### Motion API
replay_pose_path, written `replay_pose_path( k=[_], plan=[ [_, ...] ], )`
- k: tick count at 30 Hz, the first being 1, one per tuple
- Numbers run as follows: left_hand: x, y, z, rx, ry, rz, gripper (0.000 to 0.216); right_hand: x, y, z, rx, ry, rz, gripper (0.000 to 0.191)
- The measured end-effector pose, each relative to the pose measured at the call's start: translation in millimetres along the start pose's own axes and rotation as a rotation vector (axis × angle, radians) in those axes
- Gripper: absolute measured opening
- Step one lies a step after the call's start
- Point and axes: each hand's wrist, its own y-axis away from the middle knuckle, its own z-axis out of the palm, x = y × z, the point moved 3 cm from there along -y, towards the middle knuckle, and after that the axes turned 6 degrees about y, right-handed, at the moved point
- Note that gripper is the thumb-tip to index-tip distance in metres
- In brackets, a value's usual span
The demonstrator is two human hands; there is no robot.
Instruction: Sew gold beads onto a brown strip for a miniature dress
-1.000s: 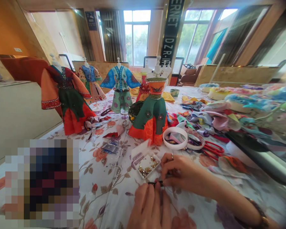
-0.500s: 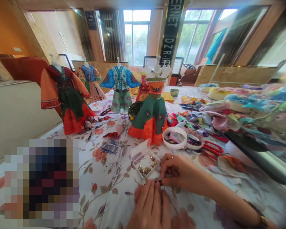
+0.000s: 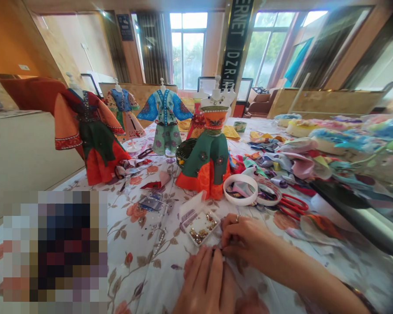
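Note:
My left hand (image 3: 205, 277) rests low on the flowered cloth, back up, its long fingers side by side with the tips curled down. Close against it, my right hand (image 3: 244, 237), with a ring on one finger, is bent into a pinch. A small dark thing (image 3: 216, 250) shows between the fingertips of both hands; mostly covered, its kind cannot be made out. Just beyond the fingertips stands a clear plastic box (image 3: 190, 208), its lid up, with gold and shiny beads (image 3: 199, 233) in it. A strand of white beads (image 3: 160, 240) lies to the left.
Behind the box stands a mannequin in a green and orange dress (image 3: 212, 148), with several other dressed mannequins farther back. White tape rolls (image 3: 240, 201), red-handled scissors (image 3: 293, 204) and fabric scraps (image 3: 301, 163) lie rightward. A pixelated patch covers the lower left.
My right hand has turned slightly and come down a little, closer to my left. My left fingers have shifted and spread slightly. Less of the small dark thing shows now.

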Motion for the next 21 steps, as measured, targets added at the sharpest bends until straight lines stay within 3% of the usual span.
replay_pose_path(
  k=[5,6,7,9,15,21],
  plan=[
    [-9.3,-13.7,-7.8,0.008,0.194,-0.131,0.02,-8.1,4.3,-8.3,-0.036,-0.024,0.032,0.019],
    [-13.1,-17.9,-13.1,0.1,0.25,-0.163,0.02,-10.6,4.2,-10.8,-0.046,-0.047,0.041,0.018],
    [-17.4,-22.2,-14.1,0.046,0.316,-0.219,0.014,-13.2,3.8,-13.2,-0.053,-0.082,0.045,0.018],
    [-26.6,-30.0,-19.2,0.022,0.463,-0.307,0.012,-18.3,2.5,-17.4,-0.039,-0.176,0.024,0.016],
    [-53.7,-42.1,-34.7,0.054,0.59,-0.664,0.015,-23.2,-0.7,-18.8,0.115,-0.62,-0.096,0.012],
    [-56.9,-40.0,-17.9,-0.355,0.913,-0.991,0.012,-27.2,1.8,-12.3,0.204,-0.922,-0.128,0.02]
  ],
)
